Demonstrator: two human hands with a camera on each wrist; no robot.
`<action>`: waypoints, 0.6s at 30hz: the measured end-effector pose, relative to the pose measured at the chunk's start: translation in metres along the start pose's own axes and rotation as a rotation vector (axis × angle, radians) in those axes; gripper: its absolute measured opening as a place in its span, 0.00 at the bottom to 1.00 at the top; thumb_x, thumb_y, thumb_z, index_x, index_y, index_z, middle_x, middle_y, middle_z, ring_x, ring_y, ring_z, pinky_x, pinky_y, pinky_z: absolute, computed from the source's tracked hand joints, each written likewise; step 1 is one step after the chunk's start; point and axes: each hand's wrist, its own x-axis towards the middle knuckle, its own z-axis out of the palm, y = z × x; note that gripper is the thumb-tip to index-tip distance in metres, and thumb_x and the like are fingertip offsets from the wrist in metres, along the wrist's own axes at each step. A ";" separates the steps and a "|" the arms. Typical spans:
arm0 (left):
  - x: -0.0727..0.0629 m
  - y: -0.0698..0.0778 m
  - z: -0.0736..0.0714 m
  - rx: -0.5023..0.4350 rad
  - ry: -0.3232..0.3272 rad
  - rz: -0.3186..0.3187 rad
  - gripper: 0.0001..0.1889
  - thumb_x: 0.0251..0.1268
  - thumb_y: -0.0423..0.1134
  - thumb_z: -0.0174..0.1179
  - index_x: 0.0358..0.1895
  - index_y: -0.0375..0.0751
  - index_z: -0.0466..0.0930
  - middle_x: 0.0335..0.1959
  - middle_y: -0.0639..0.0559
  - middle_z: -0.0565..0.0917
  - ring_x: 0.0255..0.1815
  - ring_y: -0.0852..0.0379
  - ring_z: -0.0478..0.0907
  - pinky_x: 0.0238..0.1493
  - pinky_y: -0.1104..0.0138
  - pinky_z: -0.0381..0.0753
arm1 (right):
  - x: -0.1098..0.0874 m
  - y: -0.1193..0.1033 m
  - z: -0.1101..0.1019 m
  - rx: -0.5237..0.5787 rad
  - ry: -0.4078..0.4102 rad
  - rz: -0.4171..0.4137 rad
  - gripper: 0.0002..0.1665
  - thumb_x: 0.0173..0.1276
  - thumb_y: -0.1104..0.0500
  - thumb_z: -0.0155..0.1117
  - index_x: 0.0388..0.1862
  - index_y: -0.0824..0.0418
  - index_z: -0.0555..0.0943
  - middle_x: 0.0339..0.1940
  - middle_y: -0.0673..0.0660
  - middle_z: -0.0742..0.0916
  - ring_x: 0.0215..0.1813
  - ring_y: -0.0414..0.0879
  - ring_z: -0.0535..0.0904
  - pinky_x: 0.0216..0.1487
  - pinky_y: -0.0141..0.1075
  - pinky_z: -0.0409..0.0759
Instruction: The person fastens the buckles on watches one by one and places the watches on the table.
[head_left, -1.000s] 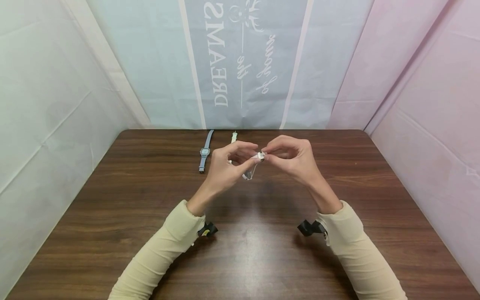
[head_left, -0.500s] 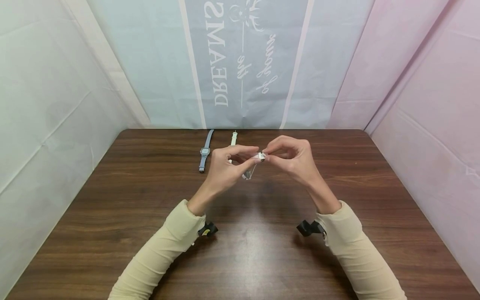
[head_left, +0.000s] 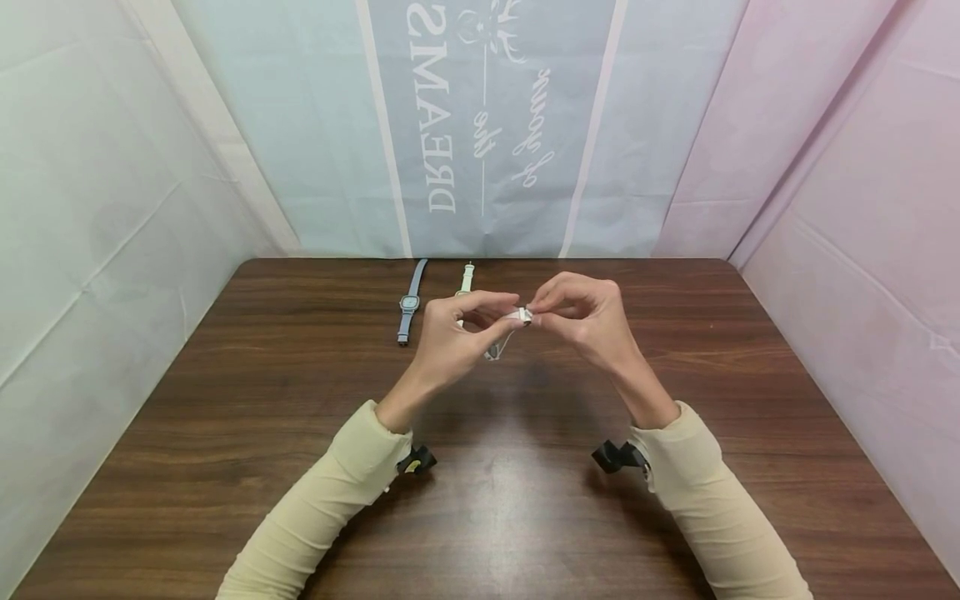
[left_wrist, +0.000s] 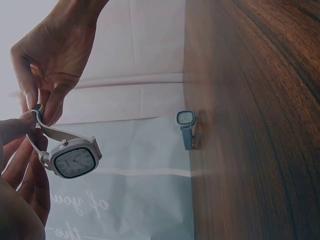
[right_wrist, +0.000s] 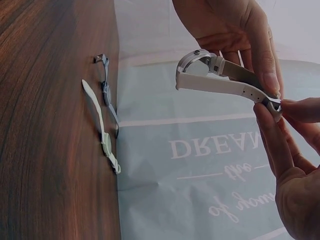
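A white-strapped wristwatch (left_wrist: 75, 161) with a rounded-square dial hangs in the air between both hands, its strap bent into a loop. My left hand (head_left: 450, 337) pinches the strap near the buckle (head_left: 523, 315) with thumb and fingers. From the other side, my right hand (head_left: 588, 315) pinches the strap end at the same buckle, its fingertips almost meeting the left thumb. In the right wrist view the strap (right_wrist: 215, 84) shows its holes, and its end meets the metal buckle (right_wrist: 272, 106). The fingers partly cover the buckle.
A blue wristwatch (head_left: 409, 303) lies flat at the back of the brown wooden table (head_left: 300, 417). Beside it is a pale green wristwatch (head_left: 468, 277), partly behind my left hand in the head view. A printed cloth backdrop (head_left: 322, 167) hangs at the table's far edge.
Both hands stay in nearly the same place. The buckle and strap end have tilted slightly between the fingertips, and my right fingertips have shifted a little.
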 end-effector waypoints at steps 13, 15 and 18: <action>-0.003 0.000 0.003 -0.027 -0.019 -0.038 0.11 0.61 0.34 0.75 0.46 0.39 0.90 0.37 0.45 0.92 0.27 0.57 0.86 0.29 0.66 0.87 | -0.001 0.001 -0.003 -0.141 -0.029 -0.032 0.09 0.50 0.80 0.70 0.25 0.69 0.87 0.29 0.54 0.89 0.34 0.46 0.86 0.34 0.33 0.89; -0.003 0.000 0.004 -0.031 -0.019 -0.043 0.11 0.61 0.35 0.75 0.46 0.39 0.90 0.37 0.46 0.92 0.28 0.58 0.86 0.30 0.67 0.87 | -0.001 0.001 -0.004 -0.162 -0.032 -0.046 0.11 0.50 0.81 0.69 0.24 0.67 0.87 0.28 0.55 0.89 0.33 0.45 0.86 0.33 0.32 0.89; -0.003 0.000 0.005 -0.035 -0.018 -0.049 0.11 0.61 0.35 0.75 0.46 0.39 0.90 0.37 0.46 0.92 0.29 0.59 0.86 0.30 0.66 0.88 | -0.001 0.001 -0.004 -0.184 -0.034 -0.062 0.13 0.49 0.82 0.69 0.23 0.66 0.87 0.27 0.58 0.88 0.32 0.43 0.86 0.32 0.31 0.88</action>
